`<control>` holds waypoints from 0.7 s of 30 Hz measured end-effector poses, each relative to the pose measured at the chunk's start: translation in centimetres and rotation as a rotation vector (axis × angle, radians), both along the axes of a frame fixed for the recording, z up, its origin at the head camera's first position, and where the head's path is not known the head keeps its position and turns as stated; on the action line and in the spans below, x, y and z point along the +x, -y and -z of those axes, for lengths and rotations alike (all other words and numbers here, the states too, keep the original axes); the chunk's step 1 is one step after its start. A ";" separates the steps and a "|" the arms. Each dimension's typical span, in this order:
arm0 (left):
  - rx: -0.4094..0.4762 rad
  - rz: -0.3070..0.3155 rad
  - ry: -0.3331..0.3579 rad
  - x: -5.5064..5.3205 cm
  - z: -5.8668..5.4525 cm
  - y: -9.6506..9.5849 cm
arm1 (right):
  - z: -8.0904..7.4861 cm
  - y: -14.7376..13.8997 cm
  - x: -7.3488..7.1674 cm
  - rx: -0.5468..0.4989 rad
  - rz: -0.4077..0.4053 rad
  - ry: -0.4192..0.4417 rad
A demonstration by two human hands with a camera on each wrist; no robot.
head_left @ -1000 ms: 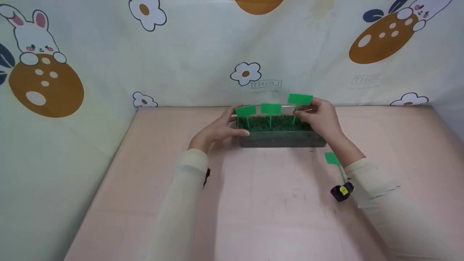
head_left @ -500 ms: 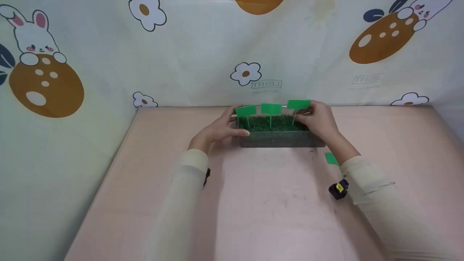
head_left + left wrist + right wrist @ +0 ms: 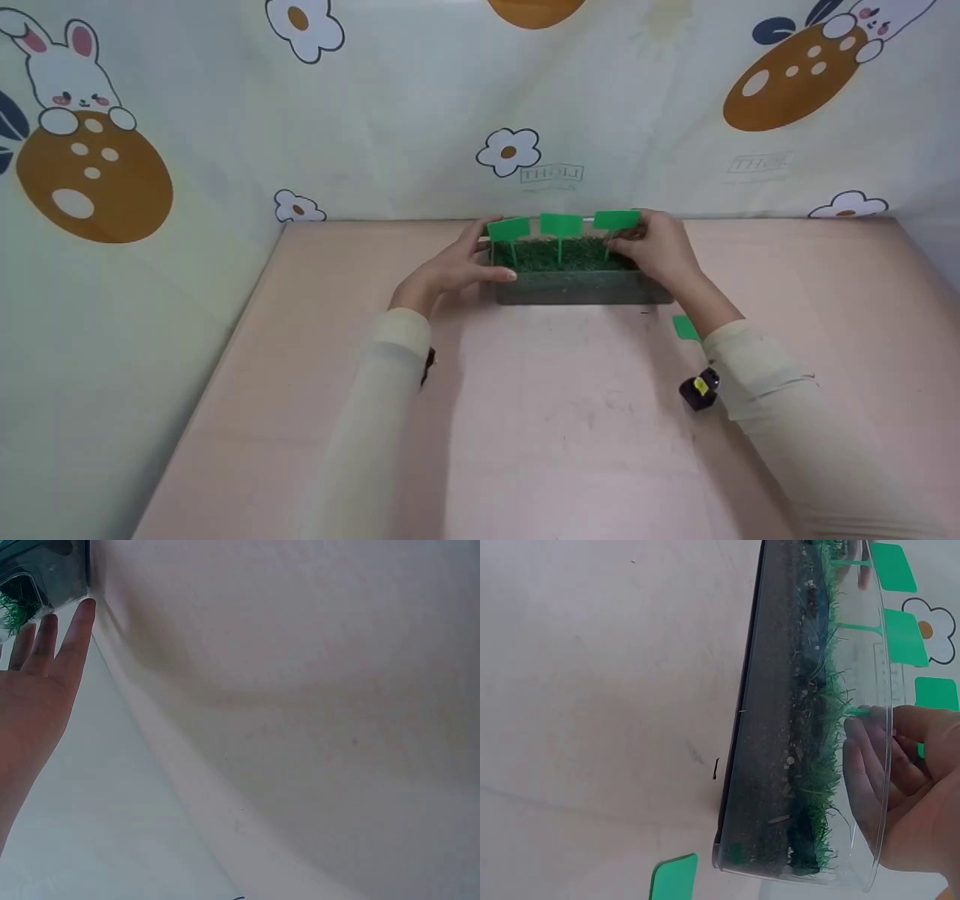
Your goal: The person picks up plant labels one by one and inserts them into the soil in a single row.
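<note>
A clear plastic planter box (image 3: 585, 289) with dark soil and green grass (image 3: 821, 780) stands near the back wall. Two green plant labels, the left one (image 3: 510, 229) and the middle one (image 3: 561, 225), stand upright in the grass. My right hand (image 3: 664, 244) reaches over the box's right end and pinches the stem of a third plant label (image 3: 936, 694), its stem down at the grass. At the left end my left hand (image 3: 450, 266) rests against the box, thumb along the front wall; its fingers look straight in the left wrist view.
Another green plant label (image 3: 685, 328) lies on the pink tabletop (image 3: 555, 420), partly covered by the right sleeve. A black wrist camera (image 3: 699, 390) sits by that sleeve. Behind the box rises a patterned wall covering (image 3: 405, 112).
My right hand has moved down and slightly left, pushing the third plant label lower into the grass, about level with the other two. The left hand and the box have stayed put.
</note>
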State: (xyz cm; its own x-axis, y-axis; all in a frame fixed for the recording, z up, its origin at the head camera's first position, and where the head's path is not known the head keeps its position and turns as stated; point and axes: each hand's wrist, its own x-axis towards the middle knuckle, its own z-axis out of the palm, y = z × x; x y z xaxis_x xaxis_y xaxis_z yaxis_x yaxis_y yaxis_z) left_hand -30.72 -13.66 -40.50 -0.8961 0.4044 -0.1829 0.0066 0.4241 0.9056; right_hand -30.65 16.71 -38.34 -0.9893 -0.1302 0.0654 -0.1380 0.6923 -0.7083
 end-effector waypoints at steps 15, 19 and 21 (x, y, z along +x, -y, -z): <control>0.008 0.011 -0.001 0.0 -0.1 0.0 | 0.5 0.1 0.0 0.070 0.000 -0.022; 0.015 0.008 0.003 0.0 0.0 0.0 | 0.6 0.0 0.0 0.082 0.002 -0.029; 0.017 0.005 0.005 0.1 -0.1 0.0 | 0.6 0.0 0.0 0.083 -0.001 -0.032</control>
State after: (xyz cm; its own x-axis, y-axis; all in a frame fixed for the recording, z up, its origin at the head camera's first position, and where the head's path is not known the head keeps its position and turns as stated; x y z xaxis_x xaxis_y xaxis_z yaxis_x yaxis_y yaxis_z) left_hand -30.63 -13.69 -40.43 -0.8932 0.4118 -0.1803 0.0041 0.4084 0.9128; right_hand -30.61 16.67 -38.93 -0.9867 -0.1379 0.0855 -0.1604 0.7482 -0.6438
